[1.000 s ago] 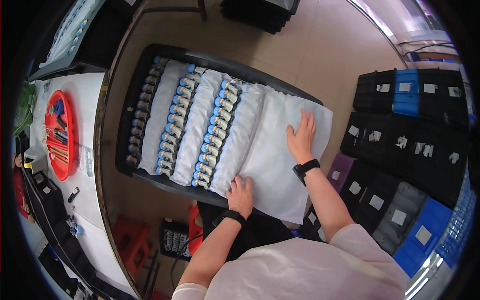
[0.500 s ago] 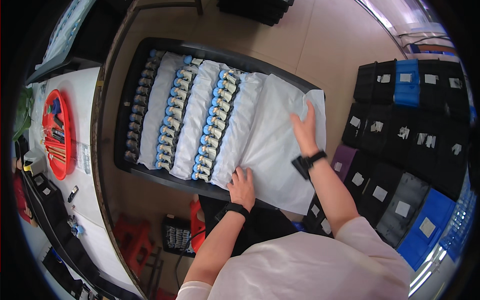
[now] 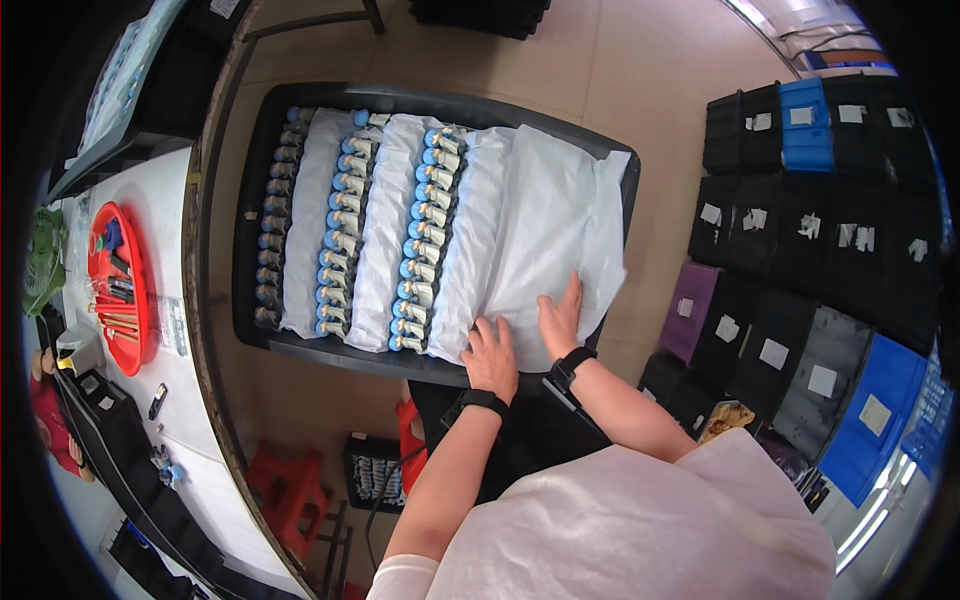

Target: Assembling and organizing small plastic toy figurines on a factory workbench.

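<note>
A large black tray (image 3: 300, 346) lies before me with rows of small blue-headed figurines (image 3: 340, 217). White sheets (image 3: 389, 230) lie between the rows, crumpled into strips. At the tray's right side a wide white sheet (image 3: 540, 210) is spread out, its right edge rising over the rim. My left hand (image 3: 490, 358) rests on the sheet's near edge with fingers spread. Just right of it, my right hand (image 3: 562, 318) lies against the sheet, thumb and fingers apart. Neither hand grips anything that I can see.
At the left, a white table (image 3: 165, 250) carries a red oval tray (image 3: 147, 335) with tools. Black, blue and purple bins (image 3: 690, 310) are stacked at the right. A red stool (image 3: 285, 485) and a small black crate (image 3: 365, 470) of parts stand on the floor below.
My right hand has come down and toward me from the sheet's far right edge, near my left hand. The sheet's right side now sits farther in. My left hand has barely moved.
</note>
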### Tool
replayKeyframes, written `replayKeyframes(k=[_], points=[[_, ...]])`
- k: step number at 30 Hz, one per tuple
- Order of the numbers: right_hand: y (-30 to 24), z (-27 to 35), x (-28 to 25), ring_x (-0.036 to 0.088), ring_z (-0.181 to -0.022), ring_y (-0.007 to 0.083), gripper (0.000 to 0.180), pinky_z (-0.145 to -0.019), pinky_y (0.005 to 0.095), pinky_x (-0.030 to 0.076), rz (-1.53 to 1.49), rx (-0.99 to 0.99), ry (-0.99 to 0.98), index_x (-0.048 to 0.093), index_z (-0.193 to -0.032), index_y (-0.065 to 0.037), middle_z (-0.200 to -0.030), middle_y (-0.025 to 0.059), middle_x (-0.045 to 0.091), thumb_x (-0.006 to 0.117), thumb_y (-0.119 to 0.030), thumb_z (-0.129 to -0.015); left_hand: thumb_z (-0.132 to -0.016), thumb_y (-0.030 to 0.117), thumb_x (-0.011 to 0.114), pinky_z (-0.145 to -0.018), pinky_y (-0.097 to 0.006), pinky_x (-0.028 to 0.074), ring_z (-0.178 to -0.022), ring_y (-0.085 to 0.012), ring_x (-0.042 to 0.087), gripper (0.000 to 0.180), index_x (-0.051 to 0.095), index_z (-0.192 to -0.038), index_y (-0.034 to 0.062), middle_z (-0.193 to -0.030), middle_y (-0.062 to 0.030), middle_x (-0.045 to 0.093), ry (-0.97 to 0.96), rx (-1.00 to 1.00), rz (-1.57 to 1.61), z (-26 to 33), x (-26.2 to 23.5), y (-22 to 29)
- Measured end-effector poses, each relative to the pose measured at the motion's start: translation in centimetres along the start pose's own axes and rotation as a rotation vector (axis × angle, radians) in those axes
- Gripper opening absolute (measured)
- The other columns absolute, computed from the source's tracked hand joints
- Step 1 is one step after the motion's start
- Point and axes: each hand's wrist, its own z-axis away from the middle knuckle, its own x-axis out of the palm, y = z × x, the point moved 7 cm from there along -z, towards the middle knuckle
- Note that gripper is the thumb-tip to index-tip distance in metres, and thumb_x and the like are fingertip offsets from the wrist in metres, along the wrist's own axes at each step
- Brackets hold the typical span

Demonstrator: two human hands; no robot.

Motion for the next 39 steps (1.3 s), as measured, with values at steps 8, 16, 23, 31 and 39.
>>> replayKeyframes(k=[8,16,23,31,39], points=[[-2.5,6.6,-1.3,0.014,-0.128,0.0368,0.076,-0.105,0.0401,0.013,-0.118,0.199,-0.201,0.014,-0.133,0.004,-0.135,0.0285,0.017,0.054,-0.015,-0.071,-0.071,0.013,0.060,-0.069,-0.039,0.045,-0.099,-0.0303,0.046,0.057,0.037,-0.122,0.0075,-0.120,-0.0172,0.036,0.008,-0.003,-0.041,0.5,0.7,-0.7],[-1.5,4.9,-1.6,0.023,-0.126,0.0322,0.074,-0.104,0.0364,0.020,-0.301,0.292,-0.127,0.018,-0.131,0.007,-0.134,0.0236,0.025,0.055,-0.013,-0.070,-0.073,0.013,0.056,-0.072,-0.040,0.046,-0.100,-0.0314,0.046,0.053,0.037,-0.122,0.0062,-0.120,-0.0180,0.036,-0.011,0.017,-0.020,0.3,0.6,0.2],[-6.0,6.6,0.5,0.030,-0.120,0.0370,0.071,-0.100,0.0407,0.025,0.067,-0.131,-0.366,0.024,-0.130,0.002,-0.129,0.0247,0.032,0.056,-0.014,-0.070,-0.075,0.016,0.053,-0.080,-0.042,0.042,-0.105,-0.0326,0.045,0.049,0.040,-0.121,0.0039,-0.125,-0.0205,0.035,0.181,0.123,0.016,1.9,-0.1,-0.6],[-8.3,6.3,3.0,0.056,-0.093,0.0333,0.049,-0.080,0.0393,0.043,0.049,-0.596,-0.479,0.043,-0.117,-0.005,-0.098,0.0190,0.059,0.057,-0.011,-0.071,-0.073,0.010,0.057,-0.075,-0.039,0.046,-0.088,-0.0305,0.055,0.029,0.053,-0.100,0.0016,-0.095,-0.0143,0.056,0.371,0.109,0.498,11.7,-7.9,-7.9],[-10.1,8.4,5.0,0.054,-0.060,0.0162,0.024,-0.058,0.0284,0.045,0.162,-0.788,-0.638,0.057,-0.097,0.001,-0.066,0.0096,0.058,0.055,-0.008,-0.076,-0.077,0.015,0.052,-0.083,-0.038,0.044,-0.095,-0.0308,0.055,0.026,0.058,-0.099,0.0038,-0.099,-0.0157,0.058,0.716,-0.512,0.700,25.8,-9.2,-24.3]])
